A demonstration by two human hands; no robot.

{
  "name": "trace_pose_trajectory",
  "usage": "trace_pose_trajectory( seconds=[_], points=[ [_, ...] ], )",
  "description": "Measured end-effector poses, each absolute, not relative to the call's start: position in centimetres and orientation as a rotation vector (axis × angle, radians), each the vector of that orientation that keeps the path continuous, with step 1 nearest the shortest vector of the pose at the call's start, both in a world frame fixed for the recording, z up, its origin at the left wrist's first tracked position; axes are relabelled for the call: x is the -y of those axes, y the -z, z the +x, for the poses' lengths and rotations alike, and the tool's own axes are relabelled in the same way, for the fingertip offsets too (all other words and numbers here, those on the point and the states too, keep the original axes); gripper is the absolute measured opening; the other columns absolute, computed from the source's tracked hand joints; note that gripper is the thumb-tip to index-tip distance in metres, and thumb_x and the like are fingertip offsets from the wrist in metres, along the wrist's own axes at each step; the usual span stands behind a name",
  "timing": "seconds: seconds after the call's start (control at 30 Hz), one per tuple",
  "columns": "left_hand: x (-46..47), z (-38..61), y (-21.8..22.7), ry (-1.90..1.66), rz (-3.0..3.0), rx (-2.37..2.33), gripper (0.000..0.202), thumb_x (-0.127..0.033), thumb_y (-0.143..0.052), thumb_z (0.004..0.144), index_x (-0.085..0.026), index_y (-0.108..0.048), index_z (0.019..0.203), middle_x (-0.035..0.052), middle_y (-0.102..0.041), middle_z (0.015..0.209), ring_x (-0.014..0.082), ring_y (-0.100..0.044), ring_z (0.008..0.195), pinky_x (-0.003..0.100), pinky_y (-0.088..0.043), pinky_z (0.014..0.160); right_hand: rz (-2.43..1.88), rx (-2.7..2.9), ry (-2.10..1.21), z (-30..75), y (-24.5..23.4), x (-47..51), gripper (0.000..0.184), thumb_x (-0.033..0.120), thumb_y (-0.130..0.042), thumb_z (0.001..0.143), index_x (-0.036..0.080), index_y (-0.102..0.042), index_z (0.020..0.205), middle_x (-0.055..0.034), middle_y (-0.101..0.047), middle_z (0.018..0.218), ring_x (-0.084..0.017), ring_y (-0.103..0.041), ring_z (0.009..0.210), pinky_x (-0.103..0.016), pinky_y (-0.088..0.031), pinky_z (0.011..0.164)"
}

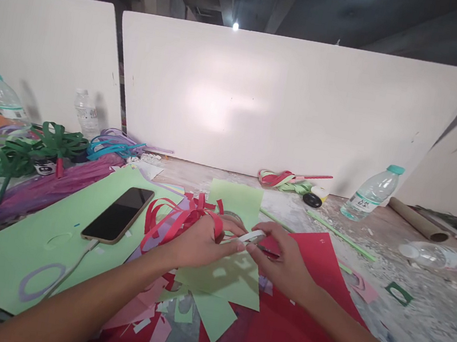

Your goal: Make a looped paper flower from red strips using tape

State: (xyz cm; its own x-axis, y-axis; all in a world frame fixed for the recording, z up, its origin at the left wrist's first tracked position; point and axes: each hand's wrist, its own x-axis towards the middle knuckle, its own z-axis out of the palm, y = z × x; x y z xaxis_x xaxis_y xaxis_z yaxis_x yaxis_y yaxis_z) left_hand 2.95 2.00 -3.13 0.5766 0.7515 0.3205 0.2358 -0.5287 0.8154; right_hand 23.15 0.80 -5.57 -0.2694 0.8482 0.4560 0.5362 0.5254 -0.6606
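Observation:
Both hands meet over the middle of the table, closed around a narrow roll of white tape (pixel 253 236). My left hand (pixel 204 242) pinches the roll's near left side with thumb and fingers. My right hand (pixel 286 260) grips its right side between thumb and forefinger. A bunch of looped red paper strips (pixel 161 215) lies against my left hand, one strip passing over its fingers; whether the hand also holds it I cannot tell. Something thin and dark shows under my right fingers, too hidden to name. Below the hands lies light green paper (pixel 237 282).
Red paper (pixel 294 331) lies at right, a phone (pixel 118 215) with a cable on green sheets at left. Beyond stand a water bottle (pixel 369 196) and a white partition (pixel 299 107). A cardboard tube (pixel 418 220) and a lying bottle (pixel 444 257) are at far right.

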Motion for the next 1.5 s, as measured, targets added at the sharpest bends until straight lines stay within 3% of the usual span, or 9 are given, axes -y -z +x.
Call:
trace_pose_trajectory(
  seconds=[0.07,0.17,0.27,0.53,1.0,1.27,1.5],
  points=[
    [-2.3,2.7,3.1,-0.859,2.112,-0.825,0.025,-0.036,-0.054,0.087,-0.018,-0.069,0.095,0.0054,-0.066,0.097,0.0141,-0.059,0.076,0.023,-0.044,0.061,-1.093,2.018,-0.528,23.5,5.1,-0.9,0.020,0.042,-0.051,0.088,0.022,-0.054,0.089,-0.0043,-0.055,0.081,-0.018,-0.053,0.073,-0.028,-0.046,0.059],
    [-2.6,2.3,3.0,-0.908,2.179,-0.885,0.028,-0.036,-0.050,0.090,-0.019,-0.069,0.102,0.0053,-0.069,0.099,0.0170,-0.062,0.087,0.027,-0.047,0.077,-1.034,2.097,-0.697,23.6,4.5,-0.5,0.037,0.043,-0.036,0.096,0.020,-0.053,0.072,-0.0021,-0.052,0.068,-0.016,-0.048,0.063,-0.027,-0.040,0.058],
    [-2.7,1.9,3.0,-0.965,2.281,-0.881,0.025,-0.033,-0.053,0.088,-0.021,-0.070,0.103,0.0042,-0.069,0.104,0.0176,-0.061,0.097,0.028,-0.046,0.087,-1.061,2.094,-0.876,23.2,4.0,-0.1,0.044,0.046,-0.031,0.097,0.019,-0.051,0.069,-0.0005,-0.048,0.065,-0.015,-0.045,0.060,-0.026,-0.035,0.055],
    [-2.6,1.4,2.9,-0.799,2.485,-0.826,0.017,-0.034,-0.062,0.082,-0.025,-0.074,0.092,0.0014,-0.069,0.097,0.0160,-0.062,0.092,0.025,-0.046,0.082,-1.111,2.220,-0.947,22.8,3.9,0.1,0.042,0.047,-0.033,0.095,0.019,-0.037,0.064,0.0034,-0.029,0.061,-0.011,-0.028,0.055,-0.025,-0.021,0.049],
    [-2.2,1.4,2.2,-0.735,2.529,-0.793,0.018,-0.027,-0.057,0.086,-0.025,-0.074,0.092,0.0010,-0.070,0.094,0.0154,-0.062,0.090,0.025,-0.046,0.078,-1.126,2.265,-0.929,22.6,3.9,0.3,0.041,0.043,-0.033,0.096,0.018,-0.045,0.066,0.0014,-0.041,0.062,-0.012,-0.036,0.055,-0.025,-0.024,0.048],
    [-2.3,1.4,2.1,-0.664,2.543,-0.781,0.018,-0.031,-0.058,0.085,-0.027,-0.074,0.094,-0.0001,-0.071,0.095,0.0159,-0.063,0.090,0.026,-0.046,0.082,-1.116,2.285,-0.940,22.5,3.8,0.5,0.041,0.043,-0.033,0.096,0.018,-0.049,0.069,0.0014,-0.041,0.062,-0.012,-0.036,0.055,-0.025,-0.025,0.048],
    [-2.2,1.2,1.7,-0.625,2.502,-0.770,0.017,-0.027,-0.058,0.085,-0.025,-0.074,0.091,-0.0003,-0.072,0.095,0.0152,-0.064,0.089,0.025,-0.046,0.080,-1.111,2.286,-0.928,22.5,4.0,0.6,0.040,0.044,-0.035,0.095,0.019,-0.042,0.065,0.0027,-0.035,0.061,-0.011,-0.033,0.054,-0.025,-0.023,0.048]
  ],
)
